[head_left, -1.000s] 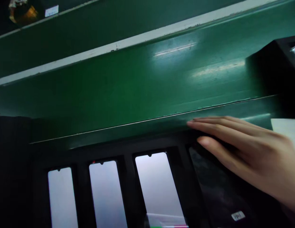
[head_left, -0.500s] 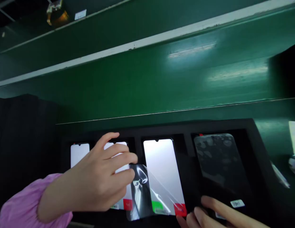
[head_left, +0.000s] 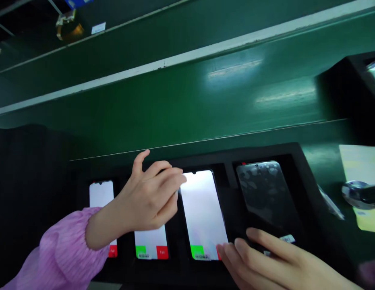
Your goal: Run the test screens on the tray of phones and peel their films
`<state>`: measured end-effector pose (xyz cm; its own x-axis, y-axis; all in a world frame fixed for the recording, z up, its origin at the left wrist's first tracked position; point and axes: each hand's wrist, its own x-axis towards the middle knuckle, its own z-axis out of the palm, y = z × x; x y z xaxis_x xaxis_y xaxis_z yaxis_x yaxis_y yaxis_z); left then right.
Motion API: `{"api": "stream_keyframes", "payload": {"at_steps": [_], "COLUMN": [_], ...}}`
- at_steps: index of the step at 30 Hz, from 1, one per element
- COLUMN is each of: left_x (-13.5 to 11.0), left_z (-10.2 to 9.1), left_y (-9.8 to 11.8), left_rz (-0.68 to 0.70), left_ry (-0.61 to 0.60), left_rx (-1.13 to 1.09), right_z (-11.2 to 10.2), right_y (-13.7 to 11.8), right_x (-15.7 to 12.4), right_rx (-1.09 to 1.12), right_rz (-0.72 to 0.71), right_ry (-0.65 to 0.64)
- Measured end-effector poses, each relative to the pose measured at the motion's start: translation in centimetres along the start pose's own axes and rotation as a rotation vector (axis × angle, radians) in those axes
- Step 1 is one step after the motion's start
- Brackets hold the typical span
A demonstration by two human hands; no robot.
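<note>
A phone (head_left: 204,213) with a lit white screen, green and red patches at its foot, lies in a black tray. My left hand (head_left: 154,197) is closed in a pinch at its upper left corner, little finger raised. The clear film seen in that pinch earlier hardly shows against the bright screen. Bunched at the phone's lower right corner, over the red patch, are the fingertips of my right hand (head_left: 266,257); what they grip is hidden. Beneath my left hand lies a second lit phone (head_left: 151,239), partly covered.
Farther left is another lit phone (head_left: 101,193). A dark-screened phone (head_left: 266,193) lies at the right of the black tray (head_left: 299,165). Beyond it are yellowish paper (head_left: 359,161) and a shiny round-ended object (head_left: 355,193). A green surface (head_left: 145,121) runs behind; a black box (head_left: 353,88) stands right.
My left hand has moved up and right to the phone's top corner, and the film is no longer seen hanging at the phone's left. My right hand stays at the lower right corner.
</note>
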<state>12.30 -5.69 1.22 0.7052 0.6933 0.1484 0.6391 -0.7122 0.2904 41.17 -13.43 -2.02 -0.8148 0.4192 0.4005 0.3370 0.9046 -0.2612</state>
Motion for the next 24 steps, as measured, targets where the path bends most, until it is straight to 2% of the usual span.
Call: {"api": "stream_keyframes", "payload": {"at_steps": [2, 4, 5, 7, 9, 11, 14, 17, 20, 22, 24], "left_x": [-0.3, -1.4, -2.3, -4.4, -6.4, -7.8, -8.4, -8.3, -8.4, -8.6, -8.7], "left_z": [-1.0, -2.3, -2.9, -3.7, -3.6, -3.0, -1.7, -1.1, -1.2, -1.4, -1.6], "left_y": [-0.3, -0.9, -1.3, -2.0, -2.4, -2.3, -1.9, -1.7, -2.2, -2.6, -2.9], "left_rz": [-0.025, -0.092, -0.149, -0.287, -0.400, -0.452, -0.453, -0.402, -0.363, -0.355, -0.334], "left_ry": [0.087, 0.101, 0.070, -0.028, -0.083, -0.078, -0.048, 0.001, 0.027, 0.027, 0.039], "left_rx": [0.045, 0.138, 0.202, 0.335, 0.416, 0.438, 0.442, 0.445, 0.443, 0.436, 0.423], "right_z": [-0.6, -0.9, -0.9, -0.8, -0.6, -0.6, -0.6, -0.7, -0.9, -1.1, -1.4], "right_y": [1.1, 2.9, 3.9, 5.7, 6.7, 7.1, 6.9, 6.5, 6.1, 5.8, 5.4], "right_x": [1.9, 3.5, 4.2, 5.0, 5.2, 5.1, 4.8, 4.6, 4.5, 4.5, 4.3], "right_rx": [0.047, 0.110, 0.177, 0.334, 0.441, 0.491, 0.548, 0.558, 0.549, 0.629, 0.726], "right_rz": [0.029, 0.097, 0.166, 0.392, 0.622, 0.756, 0.807, 0.822, 0.826, 0.831, 0.786], "right_ry": [0.008, 0.012, 0.040, 0.161, 0.281, 0.368, 0.415, 0.376, 0.342, 0.317, 0.236]}}
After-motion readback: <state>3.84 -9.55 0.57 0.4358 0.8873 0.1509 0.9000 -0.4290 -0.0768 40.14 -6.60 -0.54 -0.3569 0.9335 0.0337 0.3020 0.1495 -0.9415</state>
